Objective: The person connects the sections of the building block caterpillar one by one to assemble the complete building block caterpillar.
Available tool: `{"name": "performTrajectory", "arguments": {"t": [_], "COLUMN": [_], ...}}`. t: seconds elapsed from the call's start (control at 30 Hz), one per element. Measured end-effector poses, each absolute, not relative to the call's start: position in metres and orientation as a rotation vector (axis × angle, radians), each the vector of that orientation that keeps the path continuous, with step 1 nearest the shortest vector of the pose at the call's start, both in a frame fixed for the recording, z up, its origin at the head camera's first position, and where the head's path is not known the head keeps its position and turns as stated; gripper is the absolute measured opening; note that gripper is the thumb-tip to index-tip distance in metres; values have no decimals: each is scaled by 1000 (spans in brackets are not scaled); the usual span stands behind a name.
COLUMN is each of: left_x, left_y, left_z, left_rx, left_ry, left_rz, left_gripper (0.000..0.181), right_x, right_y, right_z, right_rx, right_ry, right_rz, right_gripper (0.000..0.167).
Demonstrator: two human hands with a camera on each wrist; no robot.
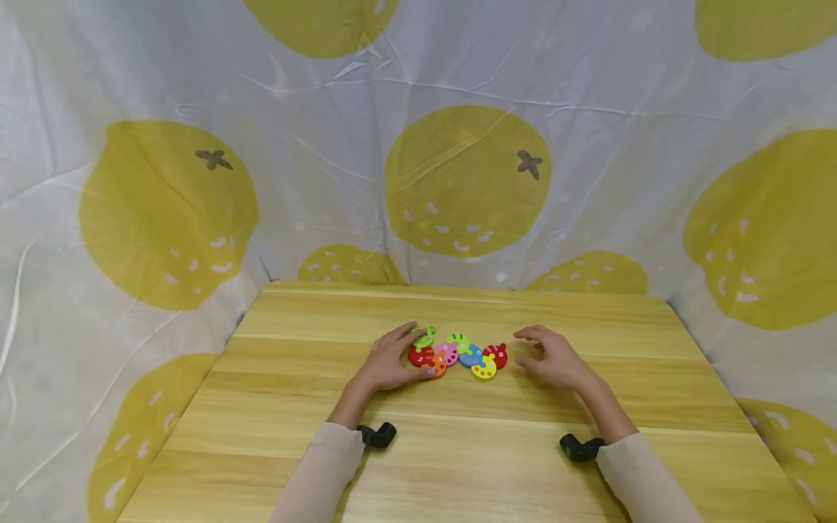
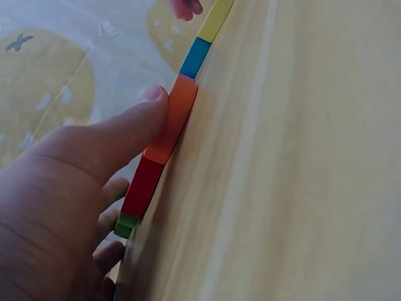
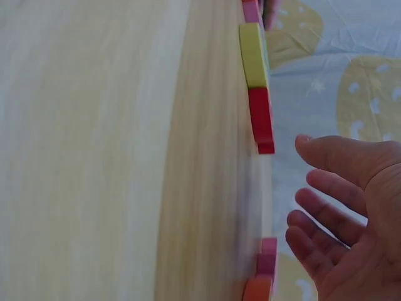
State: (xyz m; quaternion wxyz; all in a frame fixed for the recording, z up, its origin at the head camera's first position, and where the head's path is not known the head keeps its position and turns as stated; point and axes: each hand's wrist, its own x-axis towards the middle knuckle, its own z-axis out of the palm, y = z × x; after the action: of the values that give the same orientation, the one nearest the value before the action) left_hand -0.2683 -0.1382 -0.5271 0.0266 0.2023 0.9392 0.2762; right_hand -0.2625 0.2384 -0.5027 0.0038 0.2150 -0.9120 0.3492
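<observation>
A colourful caterpillar puzzle (image 1: 470, 355) lies flat on the wooden table, its numbered round pieces joined in a wavy row. My left hand (image 1: 391, 361) holds its left end. The thumb (image 2: 135, 128) presses on the orange piece (image 2: 172, 125), while the fingers curve round the far side by the red piece (image 2: 143, 185) and green head piece (image 2: 125, 224). To the right, apart from the red piece numbered 8 (image 1: 495, 356), hovers my right hand (image 1: 554, 357), fingers loosely bent and nothing in them. In the right wrist view its thumb is just off that red end.
Pink and orange pieces (image 3: 258, 288) lie on the table beyond my right hand in the right wrist view; the head view does not show them. Black wrist cameras (image 1: 379, 435) sit on both wrists. A lemon-print cloth (image 1: 327, 174) hangs behind the table (image 1: 458, 450).
</observation>
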Motion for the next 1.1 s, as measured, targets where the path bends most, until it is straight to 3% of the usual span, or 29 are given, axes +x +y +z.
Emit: {"name": "performTrajectory", "arguments": {"t": [0.87,1.1], "left_x": [-270,-270], "left_y": [-134,-135], "left_z": [-529,-529], "left_rx": [535,485], "left_ry": [2914,2894], "left_rz": [1007,1110], "left_gripper": [84,82], "right_x": [-274,-276], "right_y": [275,272], "right_z": [-508,-510], "right_rx": [397,395], "right_ry": [-2925,-2927], "right_rz": [897,877], "right_gripper": [62,54]}}
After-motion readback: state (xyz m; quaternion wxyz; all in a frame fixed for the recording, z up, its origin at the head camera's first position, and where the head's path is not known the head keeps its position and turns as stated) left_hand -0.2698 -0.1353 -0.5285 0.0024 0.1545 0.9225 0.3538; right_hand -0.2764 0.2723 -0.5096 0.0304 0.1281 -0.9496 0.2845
